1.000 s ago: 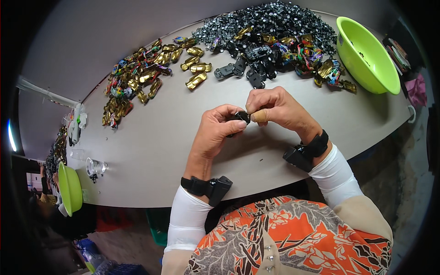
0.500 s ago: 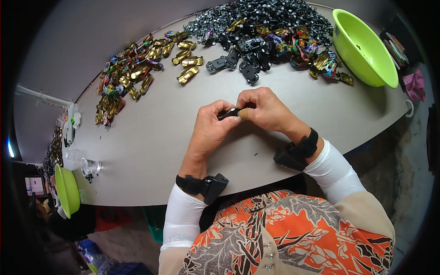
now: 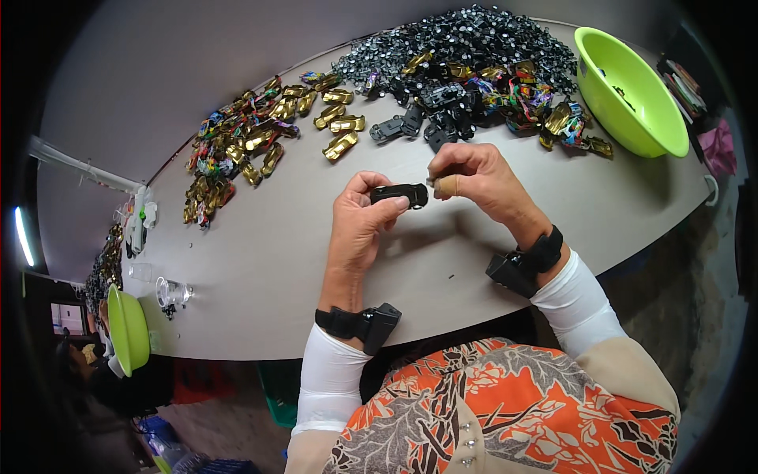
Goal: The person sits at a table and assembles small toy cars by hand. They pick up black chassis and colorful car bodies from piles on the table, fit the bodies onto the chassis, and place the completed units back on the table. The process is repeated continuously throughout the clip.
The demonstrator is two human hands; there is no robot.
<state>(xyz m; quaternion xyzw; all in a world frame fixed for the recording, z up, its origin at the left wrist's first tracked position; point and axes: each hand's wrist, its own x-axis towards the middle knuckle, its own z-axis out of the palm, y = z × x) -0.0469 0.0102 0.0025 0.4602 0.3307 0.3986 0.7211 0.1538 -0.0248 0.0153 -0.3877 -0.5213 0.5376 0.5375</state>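
A dark toy car base (image 3: pixel 399 195), its flat side showing, is pinched between the thumb and fingers of my left hand (image 3: pixel 359 225). Just right of its end, my right hand (image 3: pixel 482 188) has thumb and fingers closed together. A small bit seems to be at those fingertips, too small to name; a tan wrap covers the thumb. Beyond my hands lie grey toy car bases (image 3: pixel 392 126) and several gold toy car bodies (image 3: pixel 341 145).
Small wheel parts (image 3: pixel 474 43) are heaped at the back. Gold and coloured car bodies (image 3: pixel 237 142) pile up at the left. A green basin (image 3: pixel 632 95) stands at the right, a clear cup (image 3: pixel 172 292) at the left. Another green basin (image 3: pixel 129 328) and a person (image 3: pixel 83 355) are farther left.
My hands were together around the dark car base. Now they are apart: the right has drawn away to the right, and the left holds the base alone, more of it showing.
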